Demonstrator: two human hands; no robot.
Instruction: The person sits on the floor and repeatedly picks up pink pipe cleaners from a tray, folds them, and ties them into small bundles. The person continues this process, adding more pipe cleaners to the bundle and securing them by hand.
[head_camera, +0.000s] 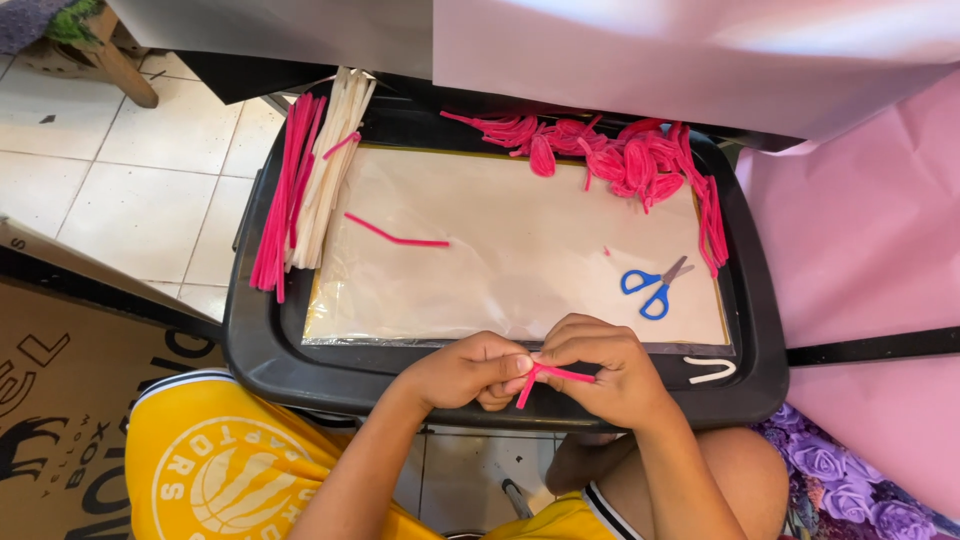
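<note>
Two hands meet over the near rim of a black tray (260, 340), and their fingertips hide the middle of a short pink pipe cleaner (548, 376); how it is bent or twisted there cannot be made out. The left hand (470, 370) has its fingers curled and pressed together, pinching the cleaner at its bend. The right hand (600, 365) has its fingers (560, 335) closed down on the same spot, with one pink end poking out under its palm and the other hanging down below the knuckles.

Just right of the right hand, a small white U-shaped piece (710, 369) lies on the tray rim. Beyond the fingers a clear plastic sheet (500, 270) covers the tray floor. On it, up and to the right, lie blue scissors (655, 285); up and to the left lies one loose pink cleaner (395, 235). Farther off to the right is a heap of looped pink pieces (620, 155), partly cut off by white paper (650, 50) hanging over the tray's far edge. Far left lie bundles of straight pink stems (280, 200) and white stems (330, 170), leaning over the tray's side.
</note>
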